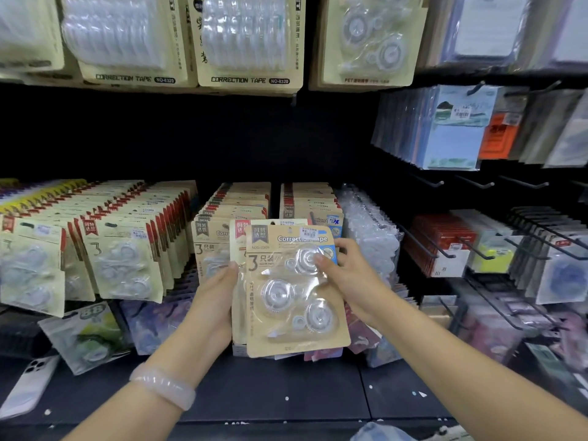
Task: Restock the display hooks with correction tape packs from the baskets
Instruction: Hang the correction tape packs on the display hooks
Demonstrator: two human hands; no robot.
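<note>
Phone (30, 385) left of held pack (294, 291)

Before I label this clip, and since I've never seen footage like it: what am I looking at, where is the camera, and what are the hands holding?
There is no machine here. A person wears one wide-angle camera on the head, looking forward and down, so the two bare arms at the bottom are their own.

They face a shop display. The left hand, with a pale bangle on its wrist, holds a small stack of tan cardboard correction tape packs by the left edge. The right hand keeps a grip on the front pack's right side, thumb on the clear plastic bubble.

Behind are rows of similar tan packs, and larger ones hang above. To the right are black metal hooks, some bare. A white phone lies on the dark shelf at lower left.
</note>
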